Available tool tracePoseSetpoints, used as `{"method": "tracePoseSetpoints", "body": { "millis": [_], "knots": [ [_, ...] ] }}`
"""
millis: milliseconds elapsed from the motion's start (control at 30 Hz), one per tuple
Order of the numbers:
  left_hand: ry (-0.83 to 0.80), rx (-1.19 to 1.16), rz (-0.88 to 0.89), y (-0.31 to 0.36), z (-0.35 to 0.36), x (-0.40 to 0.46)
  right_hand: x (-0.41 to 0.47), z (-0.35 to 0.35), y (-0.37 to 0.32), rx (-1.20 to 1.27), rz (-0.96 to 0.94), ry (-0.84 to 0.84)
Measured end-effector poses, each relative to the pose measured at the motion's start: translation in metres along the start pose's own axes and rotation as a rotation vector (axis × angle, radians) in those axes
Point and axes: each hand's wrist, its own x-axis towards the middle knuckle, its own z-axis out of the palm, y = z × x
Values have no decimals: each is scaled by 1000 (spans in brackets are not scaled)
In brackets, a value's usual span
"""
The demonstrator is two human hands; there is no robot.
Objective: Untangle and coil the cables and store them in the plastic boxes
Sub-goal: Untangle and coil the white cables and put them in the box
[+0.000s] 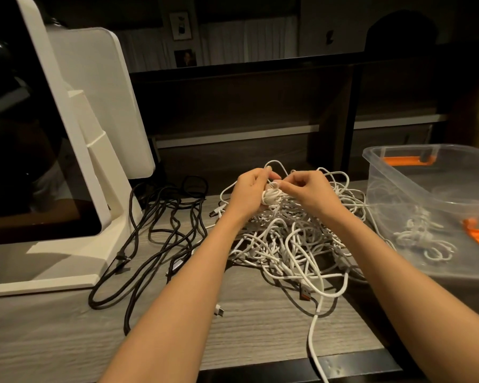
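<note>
— White cord, that's what both hands are busy with in the head view. The left hand (pixel 249 193) cups a small wound bundle of white cable (pixel 271 196), its fingers curled round it, and the right hand (pixel 309 193) pinches a strand at the top of that bundle, fingertips together on the cord.

— Where does the bundle sit relative to everything else?

— Held up between the two hands, just above the far edge of the white tangle (pixel 293 239) on the worktop (pixel 67 341). The cord seems to run down from the bundle into the tangle (I can't follow which strand it is).

— And the box?

— The clear plastic box (pixel 398 172) with orange handles stands to the right, beside the tangle, with coiled white cables (pixel 418 233) already lying in it. So the right hand is the nearer one for dropping the bundle in, I'd judge, and the move would go rightward over the near wall.

— Anything on the other side?

— Loose black cables (pixel 161 230) lie left of the white heap, next to the white stand of a monitor (pixel 100 150); they look unsorted.

— Any writing or brand to read?

— None legible. A plug with an orange insert (pixel 304 294) lies near the front of the heap, unmarked as far as I can see.
</note>
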Motion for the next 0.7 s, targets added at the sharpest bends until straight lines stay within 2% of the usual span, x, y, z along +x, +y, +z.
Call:
{"method": "tracePoseSetpoints", "body": {
  "millis": [100,167,267,467,600,700],
  "knots": [
    [-104,-181,-197,0,-3,1,0,5,0,-20,-1,37],
    [-260,-351,-293,-1,-8,2,0,6,0,-79,-11,61],
    [-404,-414,-314,-4,-14,1,-1,5,1,-99,20,72],
    [-211,-425,-261,1,-3,0,0,3,2,-51,47,83],
    [-163,-420,-264,-2,-1,0,-2,4,2,-160,16,41],
    [-105,-360,-256,-4,1,3,-5,6,-1,-232,-83,24]
  ]
}}
